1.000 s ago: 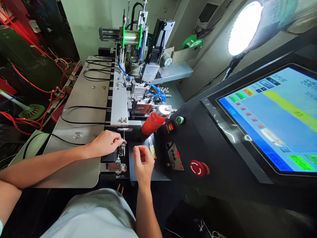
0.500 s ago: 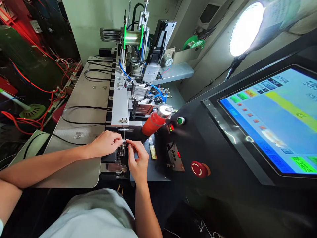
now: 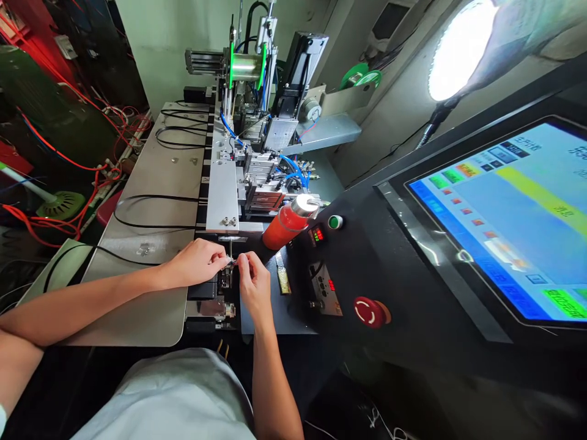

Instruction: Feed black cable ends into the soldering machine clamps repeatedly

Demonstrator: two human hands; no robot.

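Observation:
My left hand (image 3: 198, 261) lies over the near end of the machine's metal track, thumb and forefinger pinched together at its right side. What the pinch holds is too small to name; a tiny pale bit shows at the fingertips. Just to the right, my right hand (image 3: 255, 282) is also closed in a pinch, its fingertips almost meeting the left ones. Something tiny and reddish shows there, too small to make out. Directly below the fingertips sits a small metal fixture (image 3: 225, 278), partly covered by the hands.
A red bottle (image 3: 285, 227) with a steel cap stands close beyond my right hand. A flat yellowish strip (image 3: 283, 280) lies beside it. On the right are a red emergency stop button (image 3: 369, 312), a green button (image 3: 334, 222) and a touchscreen (image 3: 513, 214). Black cables (image 3: 151, 227) loop over the left plate.
My right hand's fingers have drawn closer together, from a looser curl with a raised forefinger into a tighter pinch. My left hand stays nearly in place.

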